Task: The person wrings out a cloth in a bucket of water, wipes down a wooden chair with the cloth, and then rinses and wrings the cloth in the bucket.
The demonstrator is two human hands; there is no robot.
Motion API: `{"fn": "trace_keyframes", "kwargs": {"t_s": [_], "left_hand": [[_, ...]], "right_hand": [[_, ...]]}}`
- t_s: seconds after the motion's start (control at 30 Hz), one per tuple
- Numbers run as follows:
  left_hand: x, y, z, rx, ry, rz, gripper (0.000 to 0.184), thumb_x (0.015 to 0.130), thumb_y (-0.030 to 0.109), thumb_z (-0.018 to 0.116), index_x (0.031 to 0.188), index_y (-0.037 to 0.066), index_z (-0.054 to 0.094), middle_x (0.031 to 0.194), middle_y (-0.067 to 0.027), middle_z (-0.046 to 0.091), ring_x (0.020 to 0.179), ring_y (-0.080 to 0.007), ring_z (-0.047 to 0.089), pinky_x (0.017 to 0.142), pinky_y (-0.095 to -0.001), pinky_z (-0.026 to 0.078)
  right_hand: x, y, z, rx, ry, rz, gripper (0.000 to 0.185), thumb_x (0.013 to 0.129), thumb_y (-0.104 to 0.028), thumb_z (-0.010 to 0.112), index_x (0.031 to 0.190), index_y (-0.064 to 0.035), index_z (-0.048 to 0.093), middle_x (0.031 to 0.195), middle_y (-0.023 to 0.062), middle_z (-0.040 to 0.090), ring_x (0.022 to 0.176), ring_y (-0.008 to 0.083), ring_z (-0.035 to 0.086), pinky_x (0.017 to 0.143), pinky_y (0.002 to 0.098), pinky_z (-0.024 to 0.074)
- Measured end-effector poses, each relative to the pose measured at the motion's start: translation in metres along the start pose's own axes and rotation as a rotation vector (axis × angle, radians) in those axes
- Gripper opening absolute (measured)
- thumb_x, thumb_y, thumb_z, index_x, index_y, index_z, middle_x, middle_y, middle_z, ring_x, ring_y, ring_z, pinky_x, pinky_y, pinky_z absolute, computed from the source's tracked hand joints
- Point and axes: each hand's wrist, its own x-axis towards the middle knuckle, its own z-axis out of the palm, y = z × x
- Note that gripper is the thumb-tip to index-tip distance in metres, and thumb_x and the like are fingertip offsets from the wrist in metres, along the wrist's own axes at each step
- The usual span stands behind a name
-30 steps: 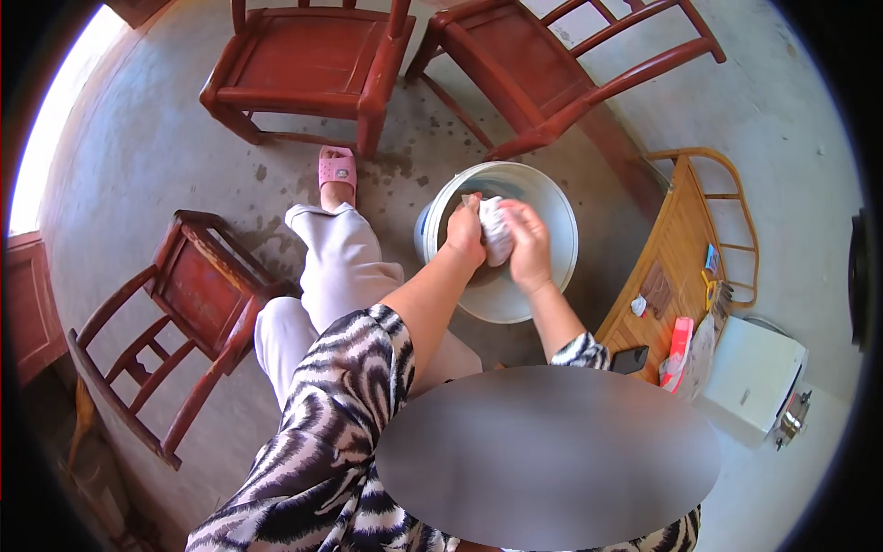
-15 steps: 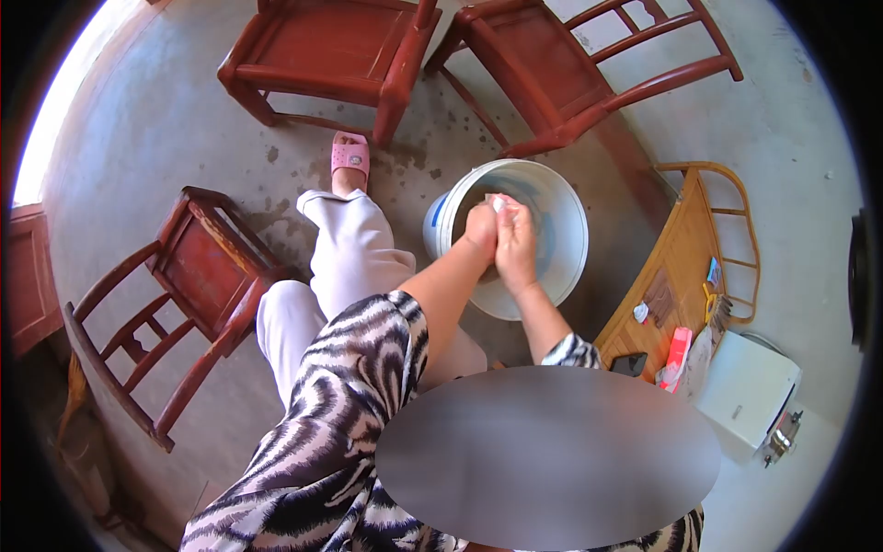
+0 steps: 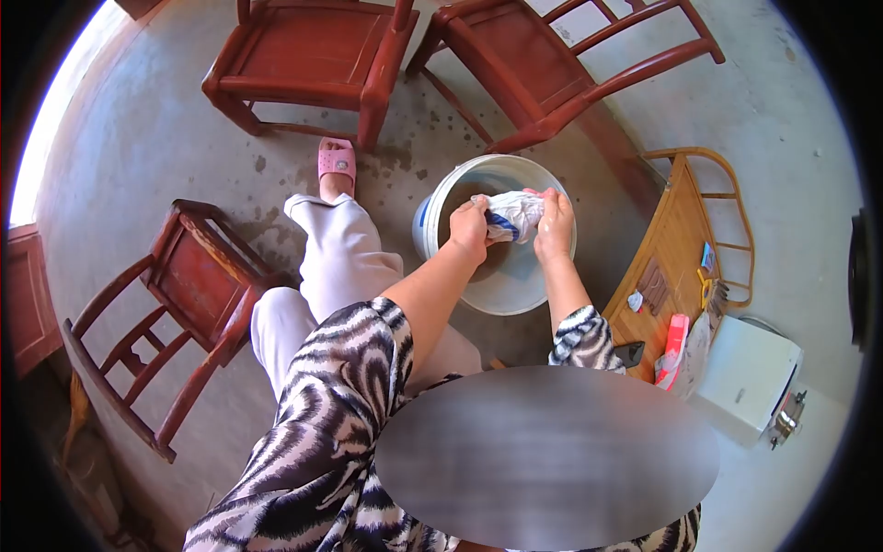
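Note:
A wet-looking white cloth (image 3: 518, 213) with a blue patch is stretched between my two hands over a white bucket (image 3: 508, 302). My left hand (image 3: 470, 227) grips its left end, fingers closed round it. At the other end, my right hand (image 3: 553, 227) has its fingers closed on the cloth, with what look like suds or drops on the skin. Brownish water (image 3: 478, 264) shows inside the bucket below the cloth. What kind of cloth it is, I cannot make out.
Two red wooden chairs (image 3: 308, 46) stand beyond the bucket, and another red chair (image 3: 198, 276) is at left. A wooden bench (image 3: 676, 216) on the right bears small items, beside a pale box-like appliance (image 3: 750, 377). Wet spots mark the floor near my pink slipper (image 3: 338, 161).
My hands were pressed together with the cloth mostly hidden between them. They have moved apart, and the cloth now spreads open between them. The view has shifted slightly.

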Motion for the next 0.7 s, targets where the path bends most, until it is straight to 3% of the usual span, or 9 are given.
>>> {"fn": "trace_keyframes", "kwargs": {"t_s": [0.1,0.17,0.27,0.3,0.4,0.43,0.5,0.6,0.7], "left_hand": [[0.002,0.000,0.000,0.083,0.068,-0.020,0.030,0.093,0.031,0.043,0.106,0.005,0.052,0.094,-0.0074,0.057,0.081,-0.0196,0.057,0.069,-0.0375,0.049],[0.014,-0.006,-0.004,0.137,0.105,0.027,0.037,0.091,0.035,0.046,0.100,0.000,0.055,0.087,-0.0091,0.059,0.073,-0.0213,0.059,0.058,-0.0369,0.050],[0.040,-0.019,-0.012,-0.028,0.098,0.163,0.043,0.091,0.038,0.047,0.099,-0.003,0.056,0.089,-0.0094,0.059,0.071,-0.0202,0.058,0.062,-0.0340,0.048],[0.029,-0.012,-0.011,-0.070,0.059,0.117,0.046,0.091,0.039,0.047,0.101,-0.005,0.056,0.092,-0.0100,0.060,0.071,-0.0200,0.057,0.066,-0.0319,0.047],[0.035,-0.020,-0.016,-0.077,-0.100,0.073,0.040,0.091,0.042,0.044,0.096,0.004,0.056,0.087,-0.0060,0.059,0.074,-0.0198,0.057,0.066,-0.0344,0.046],[0.022,-0.013,-0.005,0.037,0.042,0.066,0.040,0.091,0.042,0.044,0.095,0.004,0.057,0.088,-0.0065,0.059,0.079,-0.0202,0.055,0.068,-0.0360,0.044],[0.005,-0.008,-0.001,0.216,0.049,0.033,0.040,0.091,0.040,0.044,0.099,0.003,0.058,0.090,-0.0070,0.059,0.083,-0.0199,0.053,0.071,-0.0366,0.042],[0.016,-0.009,-0.006,0.245,0.017,0.056,0.041,0.092,0.039,0.043,0.101,0.002,0.058,0.092,-0.0078,0.059,0.084,-0.0198,0.053,0.072,-0.0364,0.043],[0.016,-0.002,-0.007,0.217,0.004,0.073,0.041,0.092,0.039,0.043,0.102,0.001,0.058,0.094,-0.0086,0.059,0.086,-0.0195,0.053,0.073,-0.0360,0.043]], "right_hand": [[-0.011,-0.010,0.015,0.091,0.018,0.012,0.020,0.094,-0.019,0.042,0.083,-0.0021,0.048,0.082,0.0127,0.060,0.072,0.0163,0.059,0.068,0.0277,0.0487],[-0.023,-0.010,0.026,0.126,0.005,0.058,0.018,0.093,-0.018,0.046,0.083,-0.0034,0.049,0.078,0.0097,0.058,0.071,0.0158,0.058,0.069,0.0285,0.0488],[-0.050,-0.008,0.048,-0.264,-0.073,-0.156,0.022,0.092,-0.020,0.048,0.080,-0.0022,0.053,0.074,0.0030,0.057,0.068,0.0119,0.055,0.063,0.0256,0.0457],[-0.055,-0.012,0.053,-0.265,-0.076,-0.156,0.022,0.092,-0.020,0.048,0.080,-0.0022,0.053,0.074,0.0030,0.057,0.068,0.0119,0.055,0.063,0.0256,0.0457],[-0.054,-0.017,0.061,-0.569,-0.119,-0.310,0.032,0.091,-0.025,0.049,0.071,-0.0007,0.053,0.063,0.0074,0.057,0.057,0.0178,0.053,0.056,0.0299,0.0431],[-0.038,-0.010,0.057,-0.732,-0.079,-0.362,0.035,0.091,-0.026,0.050,0.068,-0.0001,0.053,0.061,0.0121,0.055,0.054,0.0239,0.051,0.054,0.0335,0.0417],[-0.014,0.001,0.049,-0.937,-0.020,-0.357,0.039,0.089,-0.029,0.050,0.065,0.0011,0.051,0.061,0.0233,0.052,0.054,0.0389,0.048,0.050,0.0427,0.0375],[-0.012,0.010,0.045,-0.991,-0.077,-0.388,0.040,0.090,-0.030,0.047,0.063,-0.0005,0.050,0.064,0.0233,0.055,0.061,0.0413,0.053,0.055,0.0466,0.0405],[-0.036,-0.005,0.055,-0.921,-0.177,-0.490,0.040,0.091,-0.031,0.046,0.067,0.0009,0.050,0.063,0.0225,0.053,0.056,0.0396,0.050,0.052,0.0443,0.0384]]}}
